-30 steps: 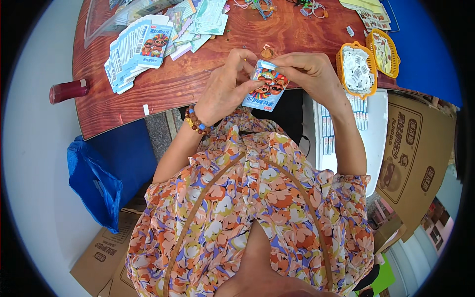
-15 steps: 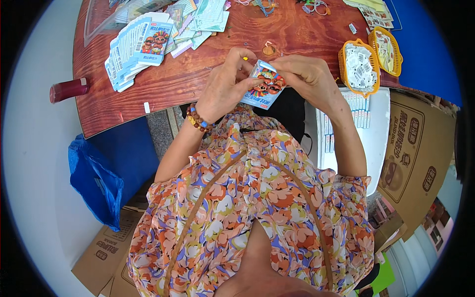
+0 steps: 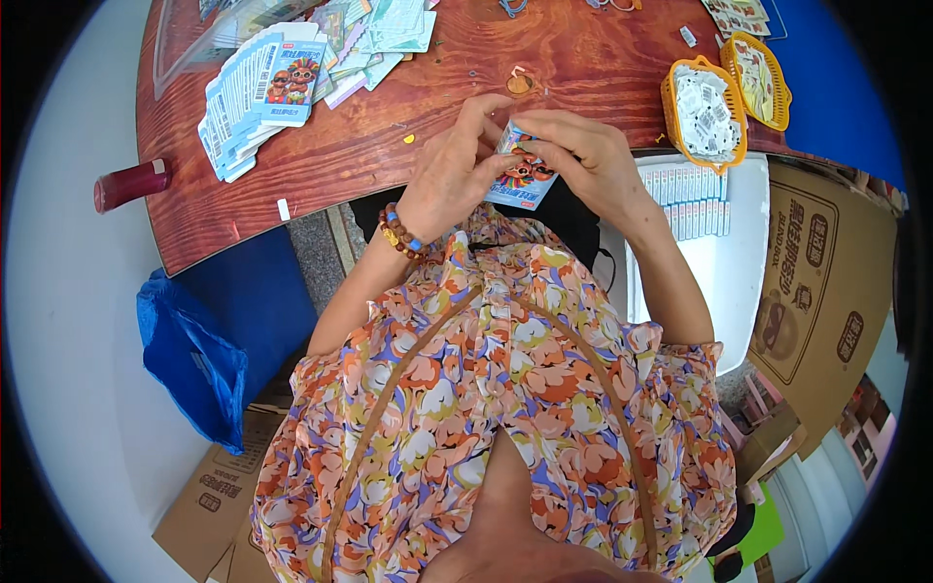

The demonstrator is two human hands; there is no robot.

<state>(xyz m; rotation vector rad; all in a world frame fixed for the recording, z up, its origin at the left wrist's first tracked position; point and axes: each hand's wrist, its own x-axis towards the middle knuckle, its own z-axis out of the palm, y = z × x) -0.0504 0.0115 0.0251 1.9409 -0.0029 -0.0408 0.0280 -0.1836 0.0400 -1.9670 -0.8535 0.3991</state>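
A small light-blue printed box [image 3: 521,183] with cartoon figures is held between both hands, above my lap at the table's near edge. My left hand [image 3: 455,163] grips its left side, the thumb lying across the front. My right hand [image 3: 585,163] is closed at its upper right, thumb and fingers pressed at the top end. The fingers cover that end, so I cannot tell whether its flap is up or folded in. Beyond my left hand, a fanned stack of flat blue-and-white cartons [image 3: 255,97] lies on the table.
Two yellow baskets, one with white packets [image 3: 708,115], one with printed slips [image 3: 760,80], stand at the right. Below them a white tub [image 3: 741,262] holds rows of small boxes. Colourful cards [image 3: 400,27] lie at the back; a dark red cylinder [image 3: 132,185] lies at the left edge.
My right hand has shifted left and down over the box's top, covering more of its front. The view has moved slightly.
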